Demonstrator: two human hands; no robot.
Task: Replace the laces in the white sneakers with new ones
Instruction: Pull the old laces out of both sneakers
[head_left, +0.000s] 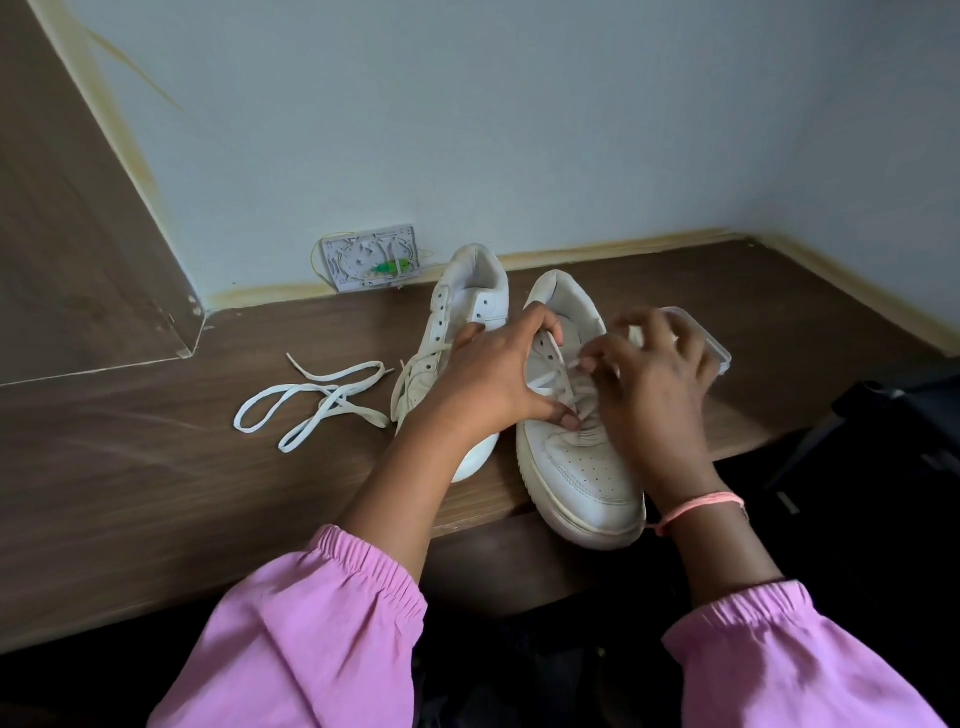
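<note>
Fingers of the left hand (493, 374) curl over the inner side of the near sneaker (582, 467), the thumb tip pressed down at the bottom of the eyelet rows and the fingertips hooked over the collar edge, so this hand grips the shoe itself. The right hand (654, 374) hovers over the same shoe's tongue; its thumb and forefinger look pinched on the lace (563, 387) just beside the upper eyelets, though motion blur makes that pinch hard to confirm, and the other fingers are spread loosely above.

The lace crosses the lower eyelets, directly between the two hands, with its free run rising to the right fingertips. The near sneaker lies toe toward the person, its toe past the table (156, 493) edge. The second sneaker (467, 296) stands just left of it, touching or nearly so, partly behind the left wrist, its upper eyelets bare. A loose lace (311, 405) lies in loops on the table, left of both shoes and well apart from the hands.

A clear plastic box (719, 353) shows behind the right hand. A thin pink band (696, 506) circles the right wrist. A wall plate (371, 260) sits low on the wall behind.
</note>
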